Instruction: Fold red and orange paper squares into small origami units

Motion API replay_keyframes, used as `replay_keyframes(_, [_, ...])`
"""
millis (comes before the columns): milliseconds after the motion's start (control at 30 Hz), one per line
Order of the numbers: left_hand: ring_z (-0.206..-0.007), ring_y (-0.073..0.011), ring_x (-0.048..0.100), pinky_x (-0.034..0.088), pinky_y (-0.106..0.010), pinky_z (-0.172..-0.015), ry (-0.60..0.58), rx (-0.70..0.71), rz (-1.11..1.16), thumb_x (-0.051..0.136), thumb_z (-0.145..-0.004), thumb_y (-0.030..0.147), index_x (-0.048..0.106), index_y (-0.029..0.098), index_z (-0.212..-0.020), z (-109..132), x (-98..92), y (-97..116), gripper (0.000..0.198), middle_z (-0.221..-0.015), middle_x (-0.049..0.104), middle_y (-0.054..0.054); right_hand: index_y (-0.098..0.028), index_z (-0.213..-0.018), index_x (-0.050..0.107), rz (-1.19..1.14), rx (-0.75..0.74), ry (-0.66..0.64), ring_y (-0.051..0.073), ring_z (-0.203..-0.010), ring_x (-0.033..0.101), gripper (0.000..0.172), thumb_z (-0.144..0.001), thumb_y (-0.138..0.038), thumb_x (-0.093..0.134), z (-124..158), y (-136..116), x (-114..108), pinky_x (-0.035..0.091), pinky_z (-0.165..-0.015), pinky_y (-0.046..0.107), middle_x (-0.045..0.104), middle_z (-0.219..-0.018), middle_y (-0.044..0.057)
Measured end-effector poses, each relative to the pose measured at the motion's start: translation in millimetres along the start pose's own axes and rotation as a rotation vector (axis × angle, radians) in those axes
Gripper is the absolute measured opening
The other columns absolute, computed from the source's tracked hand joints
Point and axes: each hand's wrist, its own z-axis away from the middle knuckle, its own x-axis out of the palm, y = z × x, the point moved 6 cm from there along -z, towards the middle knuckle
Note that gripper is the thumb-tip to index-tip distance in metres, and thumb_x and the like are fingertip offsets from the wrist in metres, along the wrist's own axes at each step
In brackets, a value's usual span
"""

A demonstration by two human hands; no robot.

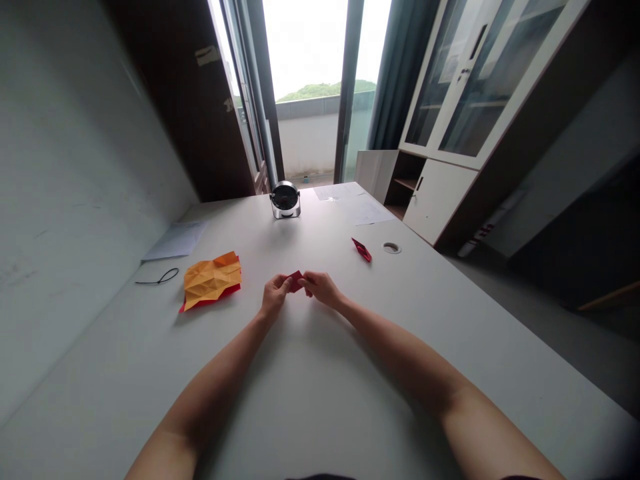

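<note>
A small folded red paper piece (296, 281) is held just above the white table (310, 373), pinched between both hands. My left hand (275, 295) grips its left side with fingers closed. My right hand (320, 288) grips its right side, fingers curled over it. Part of the paper is hidden behind my fingers.
A creased orange sheet on red paper (212, 280) lies to the left, with a black cable tie (159, 277) and a white sheet (175, 240) beyond it. Another folded red piece (362, 250) and a round cable hole (392, 248) sit to the right. A small round fan (285, 199) stands at the back.
</note>
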Motion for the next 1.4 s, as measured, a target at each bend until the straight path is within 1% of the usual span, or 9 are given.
replay_keyframes(167, [-0.065,-0.0139,0.060,0.048,-0.029,-0.067,0.088,-0.043,0.090,0.075,-0.075,0.054,0.064,0.015,-0.083,-6,-10.2,-8,0.042,-0.074,0.067,-0.003,-0.019,-0.068,0.056,-0.005,-0.014,-0.063,0.010,-0.051,0.055,0.028,-0.091,-0.035,0.056,1,3,9,0.039,-0.053,0.021,0.064,-0.058,-0.003])
replay_keyframes(233, [-0.065,-0.0144,0.060,0.048,-0.029,-0.067,0.100,-0.027,0.062,0.074,-0.075,0.054,0.065,0.015,-0.083,-6,-12.8,-6,0.041,-0.074,0.067,-0.002,-0.019,-0.069,0.059,0.025,-0.016,-0.081,0.010,-0.052,0.055,0.024,-0.089,-0.033,0.058,-1,8,12,0.039,-0.053,0.021,0.065,-0.060,-0.002])
replay_keyframes(367, [-0.067,-0.0158,0.058,0.045,-0.027,-0.066,0.097,0.111,-0.206,0.074,-0.079,0.046,0.069,0.018,-0.079,0,-12.5,15,0.028,-0.074,0.065,-0.003,-0.019,-0.081,0.068,0.095,-0.037,-0.004,0.012,-0.059,0.056,0.012,-0.084,-0.030,0.063,-4,15,8,0.041,-0.057,0.022,0.068,-0.070,-0.002])
replay_keyframes(433, [-0.069,-0.0167,0.057,0.044,-0.027,-0.067,0.082,0.208,-0.349,0.074,-0.080,0.040,0.071,0.020,-0.077,6,-8.4,29,0.020,-0.077,0.064,-0.004,-0.021,-0.090,0.070,0.084,-0.072,0.037,0.013,-0.066,0.060,0.012,-0.086,-0.030,0.063,-5,13,5,0.045,-0.063,0.024,0.071,-0.079,0.000])
replay_keyframes(567, [-0.066,-0.0164,0.053,0.040,-0.028,-0.066,0.026,0.309,-0.503,0.071,-0.083,0.034,0.073,0.022,-0.077,15,3.1,45,0.013,-0.075,0.061,-0.003,-0.020,-0.084,0.070,0.078,-0.141,0.064,0.014,-0.070,0.061,0.016,-0.089,-0.031,0.060,-4,5,2,0.048,-0.067,0.026,0.071,-0.081,0.002])
replay_keyframes(767, [-0.069,-0.0175,0.055,0.041,-0.028,-0.067,0.066,0.295,-0.422,0.071,-0.083,0.032,0.075,0.023,-0.084,14,1.8,45,0.009,-0.079,0.063,-0.004,-0.019,-0.082,0.068,0.054,-0.163,0.118,0.014,-0.071,0.061,0.016,-0.090,-0.030,0.061,-3,0,-4,0.049,-0.067,0.027,0.069,-0.082,0.003])
replay_keyframes(967, [-0.070,-0.0169,0.057,0.044,-0.029,-0.067,0.029,0.319,-0.471,0.069,-0.084,0.027,0.074,0.023,-0.085,14,2.4,46,0.006,-0.084,0.064,-0.004,-0.020,-0.085,0.069,0.048,-0.201,0.087,0.014,-0.072,0.061,0.012,-0.090,-0.026,0.061,-2,-6,-2,0.049,-0.067,0.027,0.067,-0.086,0.004])
replay_keyframes(1233, [-0.073,-0.0168,0.058,0.045,-0.029,-0.068,-0.010,0.336,-0.444,0.069,-0.082,0.022,0.071,0.022,-0.077,15,8.1,48,0.006,-0.080,0.063,-0.004,-0.019,-0.082,0.070,0.036,-0.193,0.074,0.014,-0.072,0.061,0.014,-0.090,-0.028,0.062,1,-16,-4,0.050,-0.068,0.027,0.066,-0.086,0.005])
replay_keyframes(1400, [-0.072,-0.0166,0.059,0.045,-0.028,-0.069,-0.015,0.272,-0.449,0.066,-0.081,0.018,0.068,0.021,-0.076,12,6.6,39,0.006,-0.077,0.064,-0.002,-0.018,-0.078,0.069,-0.014,-0.193,0.066,0.014,-0.071,0.061,0.016,-0.089,-0.028,0.062,-1,-13,-4,0.050,-0.066,0.027,0.064,-0.087,0.005])
